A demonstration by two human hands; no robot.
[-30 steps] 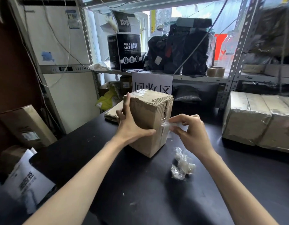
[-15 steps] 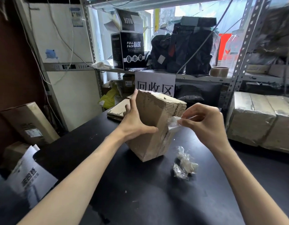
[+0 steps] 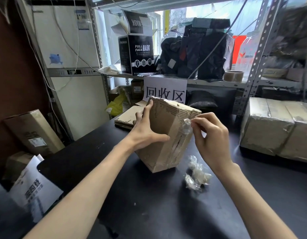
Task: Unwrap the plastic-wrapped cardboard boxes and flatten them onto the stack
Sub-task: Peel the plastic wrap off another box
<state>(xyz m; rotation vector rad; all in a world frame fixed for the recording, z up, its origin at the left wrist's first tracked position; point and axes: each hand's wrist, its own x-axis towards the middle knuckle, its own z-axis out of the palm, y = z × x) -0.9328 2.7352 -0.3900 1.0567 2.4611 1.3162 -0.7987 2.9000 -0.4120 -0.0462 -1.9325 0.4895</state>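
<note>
A brown cardboard box (image 3: 164,131) stands tilted on one lower edge on the black table (image 3: 149,204). My left hand (image 3: 145,131) grips its left face, thumb on the front and fingers spread over the side. My right hand (image 3: 209,135) pinches a strip of clear plastic wrap (image 3: 187,124) at the box's upper right corner. A crumpled wad of plastic (image 3: 196,175) lies on the table below my right hand. A stack of flattened cardboard (image 3: 126,118) lies behind the box.
Plastic-wrapped boxes (image 3: 277,128) sit at the table's right. A metal shelf behind carries a black mask box (image 3: 138,54), black bags (image 3: 195,50) and a tape roll (image 3: 233,76). A long carton (image 3: 33,133) leans on the floor at left.
The box has tipped further onto its lower edge, leaning right. My right hand has pulled the plastic strip up from the box's middle to its upper right corner.
</note>
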